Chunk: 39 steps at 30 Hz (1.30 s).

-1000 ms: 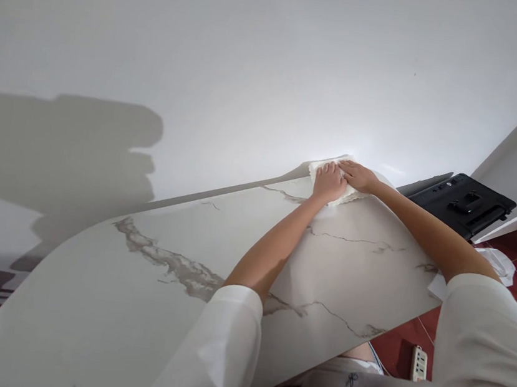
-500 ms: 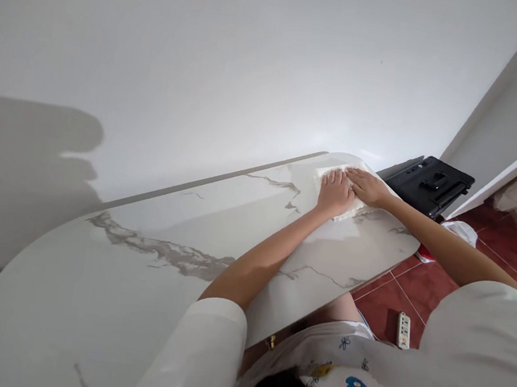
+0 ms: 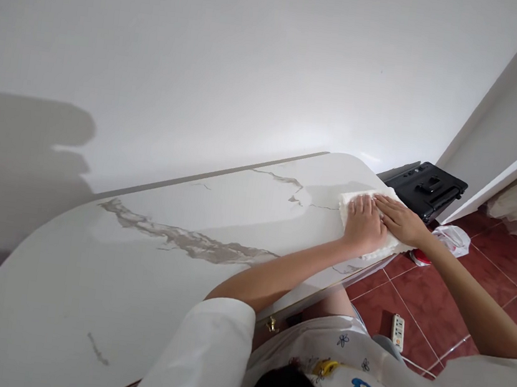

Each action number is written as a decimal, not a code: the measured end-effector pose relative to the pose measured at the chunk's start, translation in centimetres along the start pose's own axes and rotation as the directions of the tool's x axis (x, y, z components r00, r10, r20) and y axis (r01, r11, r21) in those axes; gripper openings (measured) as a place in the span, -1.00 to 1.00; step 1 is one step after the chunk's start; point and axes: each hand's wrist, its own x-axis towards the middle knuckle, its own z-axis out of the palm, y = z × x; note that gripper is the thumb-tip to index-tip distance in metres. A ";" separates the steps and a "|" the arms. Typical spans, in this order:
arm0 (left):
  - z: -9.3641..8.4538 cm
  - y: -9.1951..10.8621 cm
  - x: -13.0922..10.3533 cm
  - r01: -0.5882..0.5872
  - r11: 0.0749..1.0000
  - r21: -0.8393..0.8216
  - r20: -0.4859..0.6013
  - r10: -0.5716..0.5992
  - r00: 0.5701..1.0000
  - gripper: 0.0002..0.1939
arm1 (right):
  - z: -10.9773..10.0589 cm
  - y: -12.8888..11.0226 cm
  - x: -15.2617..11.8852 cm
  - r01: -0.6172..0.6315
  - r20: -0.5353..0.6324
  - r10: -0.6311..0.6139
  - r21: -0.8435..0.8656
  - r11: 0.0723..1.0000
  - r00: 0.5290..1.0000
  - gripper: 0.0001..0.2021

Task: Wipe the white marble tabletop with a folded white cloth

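A folded white cloth [image 3: 376,253] lies on the marble-patterned white tabletop [image 3: 167,320], close to its right front edge. My left hand [image 3: 366,224] presses down on the cloth, its fingers bent into the fabric. Beside it, my right hand [image 3: 399,220] rests flat on the same cloth, fingers stretched out and pointing left. The two hands nearly touch at the fingertips. Much of the cloth is covered by them.
Behind the table runs a white wall [image 3: 237,59]. A black hard case [image 3: 429,188] stands past the right end. On the red tiled floor [image 3: 419,301] are a power strip [image 3: 397,333] and a white plastic bag [image 3: 451,240]. A brass-coloured knob [image 3: 272,325] shows under the front edge.
Both hands and the cloth have slid right and toward me, from the table's far right part to its right front edge. The view has shifted slightly.
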 end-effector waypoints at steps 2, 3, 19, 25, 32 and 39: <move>0.4 0.3 0.8 -0.018 1.000 -0.006 -0.004 0.018 1.000 -0.41 | -0.3 0.8 -0.1 -0.022 0.002 0.022 0.000 1.000 1.000 -0.51; 0.7 0.3 1.4 -0.026 1.000 -0.009 -0.005 0.026 1.000 -0.41 | -0.4 1.3 0.0 -0.031 0.007 0.031 -0.002 1.000 0.999 -0.51; 3.2 -5.7 12.1 -0.005 1.000 -0.022 0.060 0.006 0.998 -0.41 | 1.9 9.4 10.7 -0.156 0.106 0.152 0.030 0.987 0.983 -0.48; 3.7 -9.1 15.0 0.039 0.998 -0.055 0.050 -0.036 0.998 -0.42 | 3.5 11.2 15.8 -0.130 0.134 0.126 0.023 0.991 0.983 -0.46; 4.1 -12.1 16.6 0.082 0.996 -0.041 0.031 -0.080 0.996 -0.42 | 4.6 11.1 19.8 -0.114 0.104 0.114 -0.007 0.994 0.988 -0.47; 3.6 -15.1 16.6 0.097 0.995 -0.016 -0.007 -0.097 0.995 -0.46 | 5.4 9.1 22.8 -0.103 0.091 0.107 -0.048 0.994 0.990 -0.49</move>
